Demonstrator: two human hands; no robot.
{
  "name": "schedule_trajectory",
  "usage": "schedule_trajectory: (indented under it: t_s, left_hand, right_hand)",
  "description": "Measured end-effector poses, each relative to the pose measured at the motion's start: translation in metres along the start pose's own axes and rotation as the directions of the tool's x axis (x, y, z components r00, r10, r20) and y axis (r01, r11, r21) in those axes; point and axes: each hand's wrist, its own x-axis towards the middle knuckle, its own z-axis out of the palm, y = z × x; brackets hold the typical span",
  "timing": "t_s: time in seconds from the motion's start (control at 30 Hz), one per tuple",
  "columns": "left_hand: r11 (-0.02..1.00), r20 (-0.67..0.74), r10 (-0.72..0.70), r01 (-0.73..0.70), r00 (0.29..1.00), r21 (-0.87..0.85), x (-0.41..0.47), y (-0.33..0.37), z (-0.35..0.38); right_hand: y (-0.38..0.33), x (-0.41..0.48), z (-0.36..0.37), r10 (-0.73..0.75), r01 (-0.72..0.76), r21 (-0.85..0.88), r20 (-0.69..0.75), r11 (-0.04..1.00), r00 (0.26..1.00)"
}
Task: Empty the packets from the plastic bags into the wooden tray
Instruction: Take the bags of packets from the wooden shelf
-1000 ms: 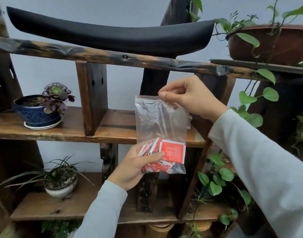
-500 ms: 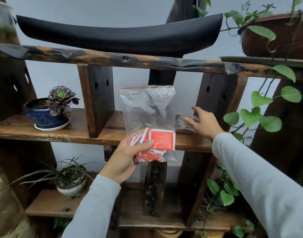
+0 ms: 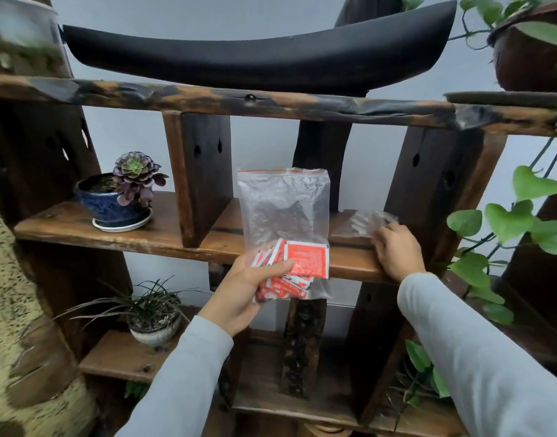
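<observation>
My left hand (image 3: 245, 291) grips the bottom of a clear zip plastic bag (image 3: 283, 209) with a red seal strip, held upright in front of the wooden shelf. Several red and white packets (image 3: 305, 257) lie bunched at the bag's bottom under my thumb. My right hand (image 3: 397, 250) rests on the middle shelf board (image 3: 163, 234) at the right, fingers on a second, crumpled clear plastic bag (image 3: 365, 220) lying there. I cannot see whether that second bag holds anything. No wooden tray shows in this view.
A blue pot with a purple succulent (image 3: 122, 197) stands on the middle shelf at left. A small grassy plant in a pale pot (image 3: 154, 320) sits on the lower shelf. A black curved dish (image 3: 255, 55) tops the rack. Trailing green vines (image 3: 504, 222) hang at right.
My right hand let go of the bag's top, dropped to the shelf at right and now touches the crumpled bag. My left hand keeps the packet bag. The camera moved closer.
</observation>
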Motion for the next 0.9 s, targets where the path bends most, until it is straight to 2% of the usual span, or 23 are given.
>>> schedule_trajectory:
  t_s: [0.13, 0.23, 0.4, 0.53, 0.63, 0.7, 0.77, 0.83, 0.9]
  left_hand:
    - [1.0, -0.022, -0.015, 0.015, 1.0, 0.013, 0.001, -0.004, -0.005]
    - [1.0, -0.046, -0.016, 0.017, 0.999, 0.021, 0.0, -0.006, -0.012]
    - [1.0, -0.097, -0.008, 0.011, 0.995, 0.029, -0.008, -0.011, -0.031]
    - [0.999, -0.185, 0.007, -0.013, 0.983, -0.034, -0.014, -0.009, -0.053]
    - [0.995, -0.204, 0.022, -0.042, 0.979, -0.093, -0.021, -0.005, -0.064]
    - [0.993, -0.188, 0.011, -0.033, 0.982, -0.113, -0.025, -0.004, -0.067]
    - [0.993, -0.133, -0.022, 0.006, 0.991, -0.121, -0.032, -0.006, -0.063]
    - [0.983, -0.028, -0.092, 0.086, 0.995, -0.162, -0.045, -0.01, -0.055]
    - [0.932, 0.131, -0.164, 0.197, 0.978, -0.305, -0.063, -0.018, -0.047]
  right_hand:
    - [-0.006, 0.006, -0.012, 0.013, -0.008, 0.115, -0.04, 0.993, 0.999]
    - [-0.019, 0.005, -0.033, 0.023, 0.001, 0.29, -0.081, 0.957, 0.996]
    - [-0.045, -0.006, -0.077, -0.043, 0.066, 0.323, -0.079, 0.944, 0.996]
    - [-0.069, -0.02, -0.125, -0.097, 0.103, 0.369, -0.036, 0.924, 0.995]
    - [-0.09, -0.032, -0.165, -0.121, 0.051, 0.469, 0.122, 0.882, 0.985]
    - [-0.107, -0.044, -0.187, -0.182, -0.006, 0.598, 0.254, 0.801, 0.95]
    - [-0.126, -0.055, -0.199, -0.246, -0.048, 0.722, 0.296, 0.69, 0.923]
    - [-0.146, -0.066, -0.202, -0.278, -0.146, 0.821, 0.346, 0.551, 0.896]
    - [-0.162, -0.074, -0.2, -0.276, -0.263, 0.85, 0.416, 0.457, 0.866]
